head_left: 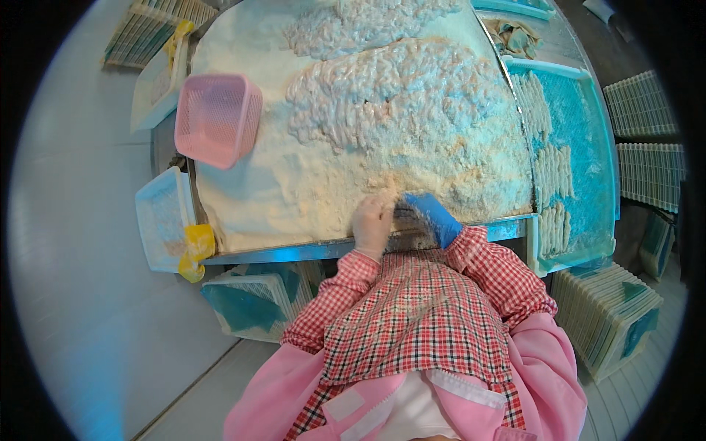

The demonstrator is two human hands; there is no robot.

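Observation:
At the front edge of the flour-covered worktop [250, 198], my left hand [373, 220], in a pale thin glove, is curled closed near loose flour, slightly blurred. Just right of it, my right hand [434, 217], in a blue glove, is closed with its fingertips toward the left one. Whatever the fingers hold is too small and blurred to make out. Beyond my hands lies a broad mass of wet, pale, lumpy pieces [382, 95], dusted with flour toward the near side. A turquoise tray [588, 147] on the right carries several rows of coated pale strips [551, 176].
A pink mesh basket [217, 117] stands at the left. White bins [158, 220] with yellow cloth-like items [195, 250] hang beside the table. Stacked trays [603, 316] [250, 301] surround it below. A crumpled cloth [515, 37] lies at the back right.

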